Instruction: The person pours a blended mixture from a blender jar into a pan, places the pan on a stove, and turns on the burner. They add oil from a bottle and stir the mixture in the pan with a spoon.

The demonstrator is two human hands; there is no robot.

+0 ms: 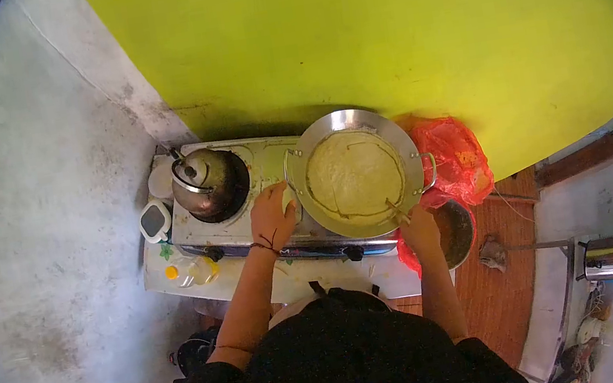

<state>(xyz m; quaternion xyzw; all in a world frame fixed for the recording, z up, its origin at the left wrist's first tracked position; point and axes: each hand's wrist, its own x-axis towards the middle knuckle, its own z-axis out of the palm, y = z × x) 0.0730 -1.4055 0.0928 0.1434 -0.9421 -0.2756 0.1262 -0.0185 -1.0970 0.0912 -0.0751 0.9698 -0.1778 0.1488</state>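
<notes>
A wide metal wok (347, 119) with two loop handles sits on the right side of the stove. Pale, creamy liquid (354, 172) fills much of it, with darker streaks near the edge. My left hand (272, 214) is at the wok's left handle, fingers curled against its lower end and thumb lower down. At the wok's lower right rim, my right hand (418, 230) grips a thin brownish utensil (396, 210) that slants into the liquid; its lower end is hidden there.
A blackened kettle (204, 184) stands on the left burner of the stove (265, 154). Oil bottles (196, 271) lie in front. Beside the wok are a red plastic bag (456, 157) and a dark bowl (455, 233). The green wall (377, 30) rises close behind.
</notes>
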